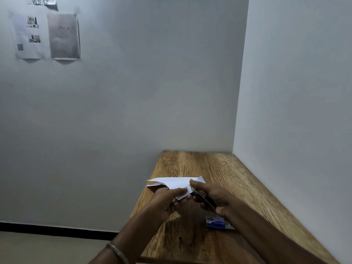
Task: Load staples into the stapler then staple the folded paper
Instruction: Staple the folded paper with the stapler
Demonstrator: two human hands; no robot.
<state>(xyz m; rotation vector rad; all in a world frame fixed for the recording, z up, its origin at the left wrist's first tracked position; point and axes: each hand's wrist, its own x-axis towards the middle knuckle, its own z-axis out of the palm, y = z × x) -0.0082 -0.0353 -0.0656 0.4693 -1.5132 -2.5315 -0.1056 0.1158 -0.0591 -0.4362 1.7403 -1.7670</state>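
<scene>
— What do you have in front of you?
— You're at a brown wood-grain table (219,168) pushed into the corner where two plain grey-white walls (152,82) meet.
— And up on the wall?
— At your upper left hang a white printed sheet with small photos (28,35), a grey blurred sheet (63,36) just beside it, and above them a small paper label reading "WS 12" (41,1).
— Lower down?
— A black skirting strip (57,228) runs along the wall's foot, above a pale beige floor (47,248). You wear a thin silver metal bangle (117,252) on the wrist.
</scene>
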